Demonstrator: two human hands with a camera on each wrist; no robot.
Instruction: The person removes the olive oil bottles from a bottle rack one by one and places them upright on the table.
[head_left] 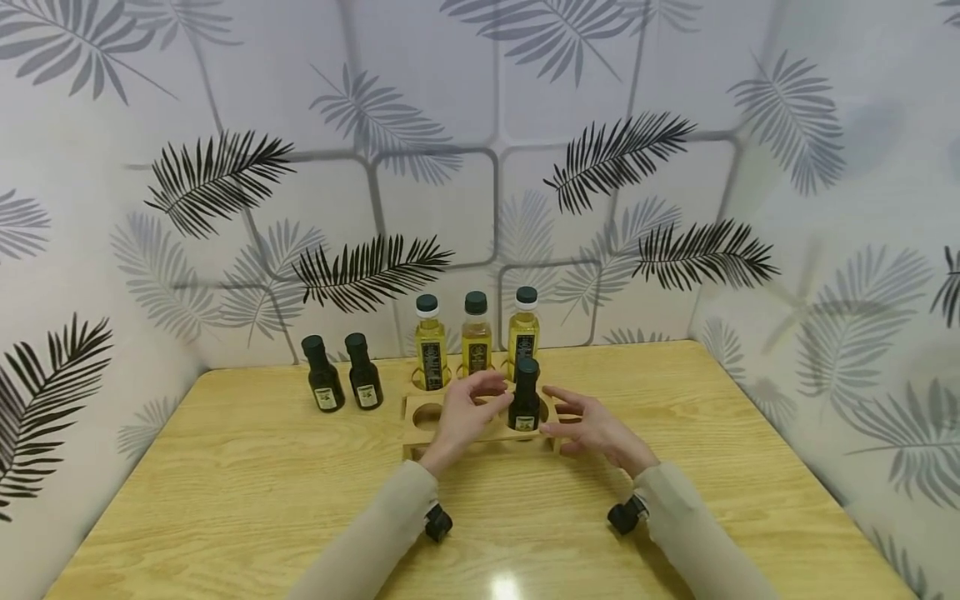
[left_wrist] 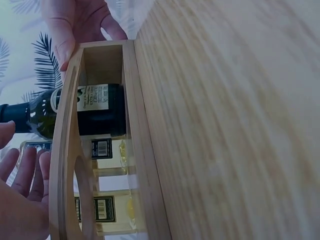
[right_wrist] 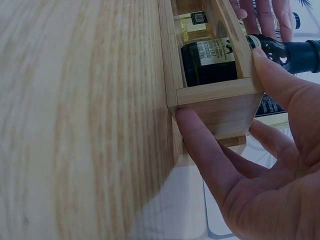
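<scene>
A two-tier wooden bottle rack (head_left: pixel 480 429) stands on the table. A dark bottle with a green cap (head_left: pixel 527 400) is upright in the right hole of its front tier. My left hand (head_left: pixel 472 412) is just left of this bottle, fingers and thumb apart, holding nothing. At the rack's right end, my right hand (head_left: pixel 592 425) holds the wood between thumb and fingers. In the right wrist view, the thumb (right_wrist: pixel 280 75) is at the top board beside the bottle neck, and one finger (right_wrist: pixel 205 145) lies against the end panel's lower corner.
Three yellow oil bottles (head_left: pixel 476 337) stand in the rack's rear tier. Left of the rack, two dark bottles (head_left: pixel 324 379) are upright on the wooden table (head_left: pixel 262 483). A leaf-patterned wall (head_left: pixel 450 108) rises behind the table. The front tier's left hole (head_left: pixel 427 416) shows bare.
</scene>
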